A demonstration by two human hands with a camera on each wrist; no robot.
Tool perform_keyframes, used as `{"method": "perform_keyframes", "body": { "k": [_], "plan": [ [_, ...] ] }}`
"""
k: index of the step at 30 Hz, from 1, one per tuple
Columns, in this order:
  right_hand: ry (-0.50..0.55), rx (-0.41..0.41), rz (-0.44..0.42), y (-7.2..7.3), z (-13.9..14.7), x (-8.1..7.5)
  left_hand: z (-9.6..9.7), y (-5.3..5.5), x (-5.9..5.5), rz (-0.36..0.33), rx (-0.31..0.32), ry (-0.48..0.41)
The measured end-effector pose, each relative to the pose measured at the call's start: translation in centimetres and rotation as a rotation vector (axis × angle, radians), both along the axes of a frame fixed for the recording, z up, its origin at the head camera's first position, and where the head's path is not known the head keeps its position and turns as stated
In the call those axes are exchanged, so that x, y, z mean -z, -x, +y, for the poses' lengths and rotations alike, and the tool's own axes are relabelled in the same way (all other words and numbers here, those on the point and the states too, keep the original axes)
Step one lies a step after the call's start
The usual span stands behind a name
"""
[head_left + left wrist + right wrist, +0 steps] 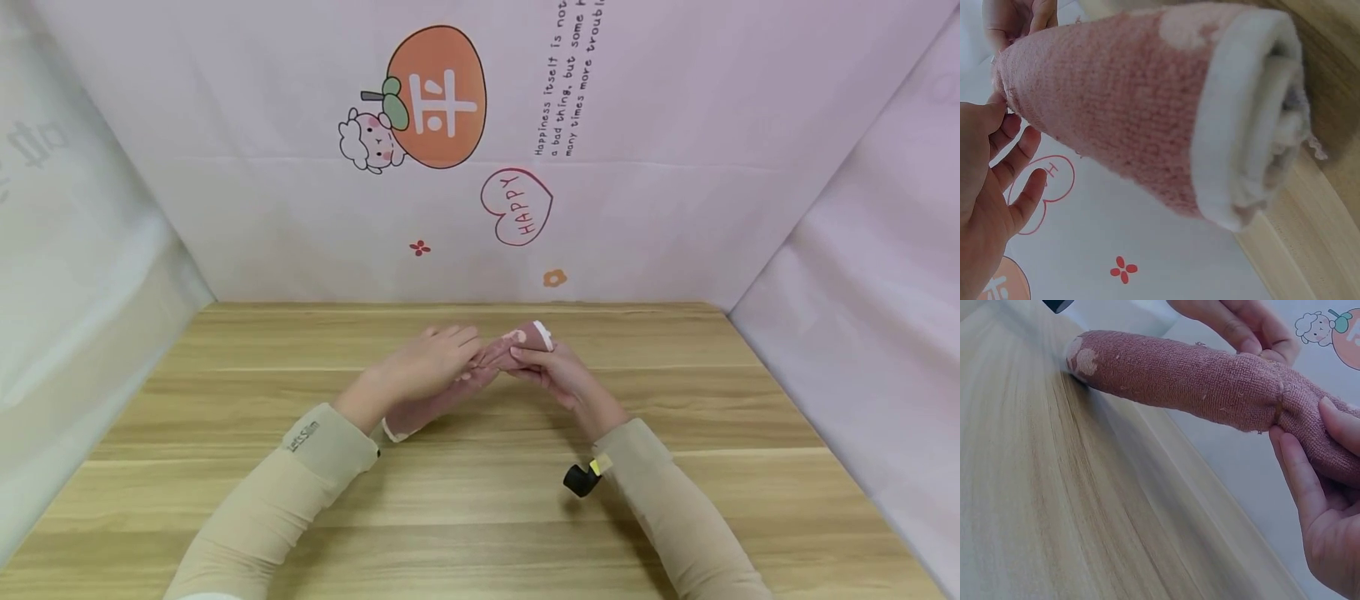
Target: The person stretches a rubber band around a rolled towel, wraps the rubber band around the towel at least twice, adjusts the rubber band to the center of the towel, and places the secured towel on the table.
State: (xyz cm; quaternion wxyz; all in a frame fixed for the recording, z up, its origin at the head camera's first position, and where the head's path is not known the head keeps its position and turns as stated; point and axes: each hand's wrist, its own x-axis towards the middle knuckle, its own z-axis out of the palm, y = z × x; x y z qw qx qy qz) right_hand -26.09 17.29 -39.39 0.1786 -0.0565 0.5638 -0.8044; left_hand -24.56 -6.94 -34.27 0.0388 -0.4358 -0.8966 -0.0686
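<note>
A rolled pink towel with white-edged ends is held up over the table, narrowed and bent at its middle. A thin yellowish-brown band circles that narrow part. My left hand reaches over the towel, thumb and forefinger pinching at the band, its other fingers spread away in the left wrist view. Past the band, my right hand grips the other half, the thumb on top and fingers beneath. In the left wrist view the near end shows its spiral layers and a loose thread.
The wooden table runs beneath both forearms. White printed cloth stands at its back, with more cloth along the left and right sides. A black piece with a yellow tab sticks out by the right cuff.
</note>
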Motion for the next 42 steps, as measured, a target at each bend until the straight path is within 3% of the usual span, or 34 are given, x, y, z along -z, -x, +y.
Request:
{"method": "perform_keyframes", "body": {
  "k": [25,35,38,42],
  "plan": [
    [-0.028,0.052,-0.017,-0.1,0.2,0.0,-1.0,-0.2,1.3,-0.096,-0.062,-0.051],
    [-0.002,0.047,-0.030,-0.3,-0.1,-0.3,-0.4,0.1,1.6,-0.026,0.033,-0.254],
    [0.013,0.043,-0.031,-0.3,0.0,-0.2,-0.3,0.2,1.8,-0.044,0.010,-0.287],
    [0.038,0.049,-0.038,-0.2,-0.1,-0.1,-0.3,0.1,1.9,-0.108,-0.087,-0.285]
  ]
}}
